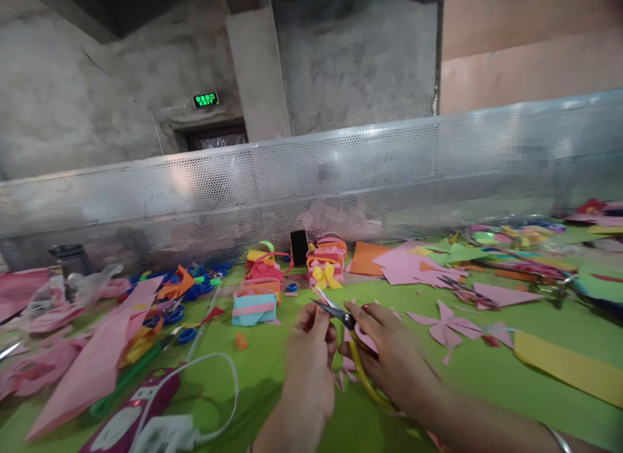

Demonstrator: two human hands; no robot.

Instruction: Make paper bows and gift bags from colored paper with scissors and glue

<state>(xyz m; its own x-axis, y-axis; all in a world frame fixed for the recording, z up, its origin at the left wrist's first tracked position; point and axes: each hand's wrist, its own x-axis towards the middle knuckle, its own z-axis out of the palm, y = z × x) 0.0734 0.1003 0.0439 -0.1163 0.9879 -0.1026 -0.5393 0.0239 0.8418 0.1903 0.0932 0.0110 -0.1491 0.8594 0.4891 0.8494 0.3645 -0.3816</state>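
Near centre: right hand [389, 355] fingers curled through scissors [341, 315] handles, blades open. Left hand [309, 368] fingertips pinched beside blades; pink paper [364, 339] between hands. Judgement: hold paper taut, snip short, fingertips clear

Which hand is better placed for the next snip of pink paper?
Right, probably: the right hand holds the scissors, blades open by the pink paper; the left hand merely curls near their tips.

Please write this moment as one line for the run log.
right hand: grips yellow-handled scissors, blades open | left hand: curled shut beside blades | pink paper: between the hands | surface: green table
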